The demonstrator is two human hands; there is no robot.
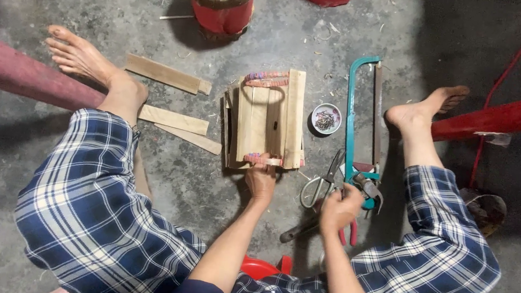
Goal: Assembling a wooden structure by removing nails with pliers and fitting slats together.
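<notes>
1. You sit on a low red stool over a grey concrete floor, knees spread, in blue and white checked trousers, with both bare feet showing at the left and right of the frame.
2. One small frame of pale wooden slats lies on the floor at the centre of the frame, with a pinkish binding at its top edge and another at its bottom edge.
3. Your left hand rests at the bottom edge of that frame, fingers curled onto the lower binding and slat ends.
4. Your right hand sits lower right of centre, fingers closed loosely over tool handles; you cannot tell exactly which tool it grips.
5. One teal-framed hacksaw lies upright just right of the frame, its handle end by your right hand.
6. One pair of metal scissors lies just left of that hand.
7. One pair of red-handled pliers shows below that hand.
8. One small round dish of nails sits between the slat frame and the saw.
9. Three loose wooden strips lie at left, near your foot.
10. Two red cylindrical objects stand at the top edge.
</notes>
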